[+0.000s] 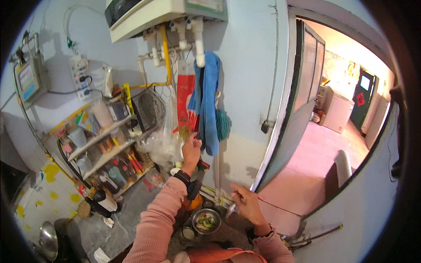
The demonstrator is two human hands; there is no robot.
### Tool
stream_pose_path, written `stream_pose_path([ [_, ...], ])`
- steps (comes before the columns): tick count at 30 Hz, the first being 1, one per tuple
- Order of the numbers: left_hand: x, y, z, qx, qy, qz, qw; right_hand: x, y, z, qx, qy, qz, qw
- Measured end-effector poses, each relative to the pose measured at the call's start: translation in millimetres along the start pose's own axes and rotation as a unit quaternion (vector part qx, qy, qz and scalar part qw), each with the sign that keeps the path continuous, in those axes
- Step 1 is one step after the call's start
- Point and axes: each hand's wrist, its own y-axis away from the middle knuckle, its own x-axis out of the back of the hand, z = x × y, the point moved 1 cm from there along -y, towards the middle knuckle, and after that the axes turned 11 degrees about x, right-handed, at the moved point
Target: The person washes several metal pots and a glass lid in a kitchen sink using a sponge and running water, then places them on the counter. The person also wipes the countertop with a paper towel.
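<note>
My left hand [191, 152] is raised in front of the hanging things on the wall, its fingers partly curled near a red paper packet [186, 98] and a blue towel [210, 108]. Whether it grips anything there is unclear. My right hand [248, 202] is lower and to the right, fingers bent and apart, with nothing seen in it. Between and below the hands stands a metal bowl [206, 221] with chopped green and pale food, beside a small cup [188, 233] of pale contents. A teal duster [223, 125] hangs behind the towel, and clear plastic bags [166, 141] hang to its left.
A shelf rack [108, 144] of jars and bottles stands on the grey counter [121, 227] at left. A white water heater [167, 16] with pipes hangs above. On the right is a doorway with an open door [307, 65]. A metal pan [48, 240] is at lower left.
</note>
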Motion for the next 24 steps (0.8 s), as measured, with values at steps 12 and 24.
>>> stream_pose_path([
  [12,78.2,33.5,50.2,-0.012,0.007,0.007,1.0,10.3,-115.9,44.9,0.087,-0.136,0.046,0.986],
  [24,89.3,43.7,67.9,0.229,0.29,-0.122,0.921,-60.6,-175.1,62.9,-0.239,-0.571,-0.008,0.785],
])
